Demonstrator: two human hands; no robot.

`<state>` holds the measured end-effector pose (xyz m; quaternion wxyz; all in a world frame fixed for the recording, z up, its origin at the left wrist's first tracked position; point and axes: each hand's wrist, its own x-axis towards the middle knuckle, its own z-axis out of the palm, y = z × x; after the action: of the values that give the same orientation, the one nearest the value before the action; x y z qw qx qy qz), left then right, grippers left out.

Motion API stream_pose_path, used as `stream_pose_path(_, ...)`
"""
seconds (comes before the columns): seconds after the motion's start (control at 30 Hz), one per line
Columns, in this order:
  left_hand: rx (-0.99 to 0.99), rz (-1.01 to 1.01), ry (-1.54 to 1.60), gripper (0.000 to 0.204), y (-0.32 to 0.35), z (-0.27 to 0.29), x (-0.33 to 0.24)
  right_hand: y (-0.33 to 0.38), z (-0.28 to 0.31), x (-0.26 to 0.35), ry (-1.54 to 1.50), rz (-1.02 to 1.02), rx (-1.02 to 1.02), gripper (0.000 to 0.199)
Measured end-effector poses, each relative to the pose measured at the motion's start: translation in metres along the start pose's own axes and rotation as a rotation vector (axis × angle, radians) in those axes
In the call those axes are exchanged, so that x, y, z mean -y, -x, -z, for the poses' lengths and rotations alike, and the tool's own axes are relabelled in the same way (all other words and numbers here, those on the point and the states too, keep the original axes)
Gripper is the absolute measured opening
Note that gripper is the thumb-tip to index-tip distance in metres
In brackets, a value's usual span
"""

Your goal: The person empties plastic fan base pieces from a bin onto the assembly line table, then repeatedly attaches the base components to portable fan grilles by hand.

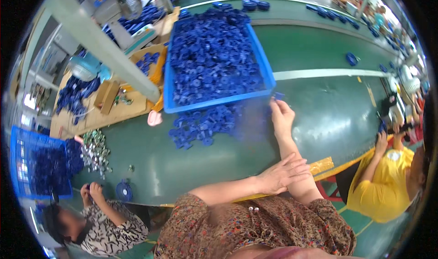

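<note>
My right hand (283,115) reaches out over the green table with thumb and fingers pinched on a small blue plastic part (278,95), next to the near right corner of a blue bin (219,102). My left hand (280,174) lies across my right forearm, its fingers stretched out and holding nothing. Blue plastic parts (214,49) heap the bin above its rim. In front of it a loose pile of the same blue parts (200,126) lies on the table. A blurred patch hides the right side of that pile.
At left, a co-worker in a patterned top (114,231) sits beside small metallic pieces (95,152) and a blue crate (18,168). At right sits a person in yellow (383,186). A grey post (105,44) rises beside the bin. A conveyor (315,40) carries blue items behind.
</note>
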<state>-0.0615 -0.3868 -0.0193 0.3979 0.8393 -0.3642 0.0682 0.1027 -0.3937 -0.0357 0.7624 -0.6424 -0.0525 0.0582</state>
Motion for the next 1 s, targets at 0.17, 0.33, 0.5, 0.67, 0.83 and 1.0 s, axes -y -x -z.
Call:
stream_pose_path(0.17, -0.066, -0.034, 0.007, 0.090, 0.005, -0.005, 0.004, 0.001, -0.005, -0.003, -0.012, -0.009, 0.007, 0.017)
stream_pose_path(0.33, -0.079, -0.046, -0.009, 0.090, 0.006, -0.003, 0.003, 0.002, -0.007, -0.001, 0.003, -0.019, 0.024, 0.016)
stream_pose_path(0.5, -0.087, -0.063, -0.007, 0.092, 0.006, -0.003, 0.003, 0.004, -0.005, 0.002, 0.003, -0.031, 0.020, 0.016)
stream_pose_path(0.67, 0.011, -0.045, 0.008, 0.096, -0.001, 0.002, -0.001, -0.001, 0.000, 0.000, 0.019, 0.005, -0.014, 0.016)
stream_pose_path(0.83, -0.012, 0.002, -0.032, 0.095, 0.005, 0.005, -0.001, 0.003, -0.011, -0.006, 0.207, 0.198, 0.029, 0.018)
stream_pose_path(1.0, -0.035, -0.020, -0.032, 0.087, 0.000, 0.004, -0.005, -0.011, 0.002, -0.026, 0.189, 0.331, -0.014, 0.018)
